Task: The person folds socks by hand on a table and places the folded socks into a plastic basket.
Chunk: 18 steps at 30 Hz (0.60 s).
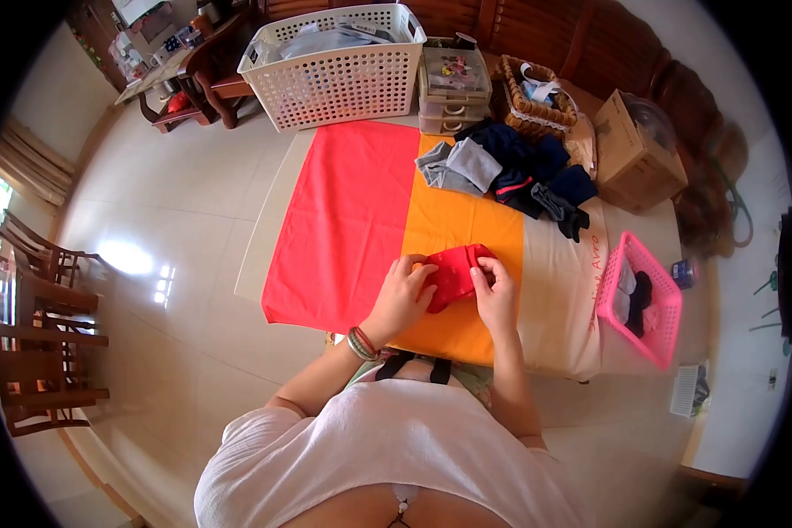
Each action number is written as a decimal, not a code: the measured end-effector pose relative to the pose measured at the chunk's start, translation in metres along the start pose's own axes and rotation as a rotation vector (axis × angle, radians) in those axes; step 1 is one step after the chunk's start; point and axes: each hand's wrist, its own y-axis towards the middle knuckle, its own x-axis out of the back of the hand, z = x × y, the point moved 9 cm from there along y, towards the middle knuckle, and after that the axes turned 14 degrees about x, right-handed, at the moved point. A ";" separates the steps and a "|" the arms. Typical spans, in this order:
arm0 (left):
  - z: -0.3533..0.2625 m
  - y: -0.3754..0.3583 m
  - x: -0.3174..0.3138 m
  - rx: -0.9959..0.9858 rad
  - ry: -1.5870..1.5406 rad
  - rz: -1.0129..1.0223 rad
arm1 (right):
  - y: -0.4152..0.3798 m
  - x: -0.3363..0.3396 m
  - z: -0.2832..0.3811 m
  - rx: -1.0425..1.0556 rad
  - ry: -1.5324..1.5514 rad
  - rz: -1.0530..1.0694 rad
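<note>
Both of my hands are on a small red folded garment point(454, 275), whose exact kind I cannot make out. It lies over the orange stripe of the cloth point(466, 330) on the table. My left hand point(399, 297) has its fingers curled over the garment's left side. On the opposite side, my right hand point(496, 299) pinches the edge between thumb and fingers. Beyond them is a heap of dark clothes point(524, 163), with some grey folded pieces point(459, 167) at its left.
A white perforated basket point(339, 84) holding clothes stands at the back left, beside small plastic drawers point(453, 88). Further right are a wicker basket point(537, 114) and a cardboard box point(638, 158). A pink basket point(669, 330) with small clothes sits near the right edge.
</note>
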 end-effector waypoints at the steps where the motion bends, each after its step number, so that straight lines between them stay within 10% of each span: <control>1: 0.001 0.000 -0.001 -0.005 0.018 -0.002 | 0.002 0.003 0.003 0.066 -0.025 -0.004; 10: -0.017 -0.002 0.004 -0.017 -0.015 -0.082 | -0.013 -0.040 0.036 -0.024 0.591 0.332; 15: 0.028 -0.003 0.001 0.194 -0.203 -0.080 | 0.002 0.021 0.020 0.048 -0.144 -0.186; 18: 0.044 -0.008 0.006 0.291 -0.509 -0.147 | 0.009 0.035 0.017 0.194 -0.695 -0.155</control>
